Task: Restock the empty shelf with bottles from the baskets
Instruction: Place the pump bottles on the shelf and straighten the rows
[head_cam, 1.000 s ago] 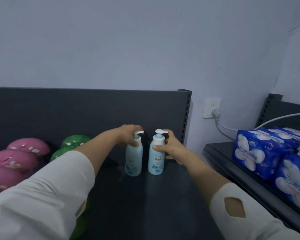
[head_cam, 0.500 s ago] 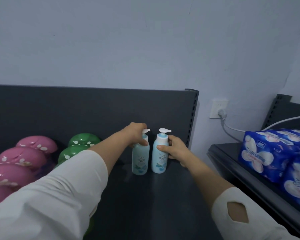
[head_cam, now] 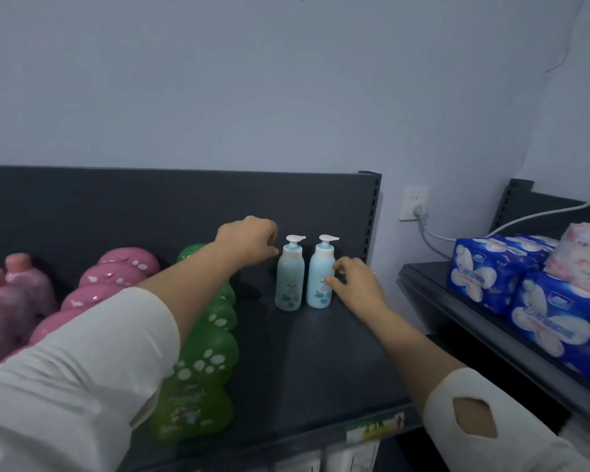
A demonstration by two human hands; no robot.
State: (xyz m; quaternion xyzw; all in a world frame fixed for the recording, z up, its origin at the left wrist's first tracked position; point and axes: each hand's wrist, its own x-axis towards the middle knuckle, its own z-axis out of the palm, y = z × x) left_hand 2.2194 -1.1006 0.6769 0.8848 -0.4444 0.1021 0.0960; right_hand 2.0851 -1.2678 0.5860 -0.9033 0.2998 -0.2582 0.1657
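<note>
Head view shows that your two hands have let go of the two pump bottles they were clasping half a second ago. Your left hand [head_cam: 249,240] now hovers loosely curled just left of the teal bottle [head_cam: 289,277], its fingertips near the bottle's shoulder but seemingly no longer gripping it. Your right hand [head_cam: 353,284] sits just right of the light blue bottle [head_cam: 320,275], fingers relaxed, with the tips perhaps brushing the label; you cannot call that a grasp.

Both bottles stand upright between your hands, side by side and almost touching, at the back of the dark shelf [head_cam: 321,362] against the rear panel. That pair reads as placed, and the bare stretch of shelf in front of the bottles, toward you, is unfilled.

Beyond your left forearm lie the green bottles [head_cam: 201,369], with the pink bottles [head_cam: 116,277] farther out. Past your right hand sit blue tissue packs [head_cam: 542,308] on a separate shelf.

No baskets are in view, so you will likely need to turn back for more.
</note>
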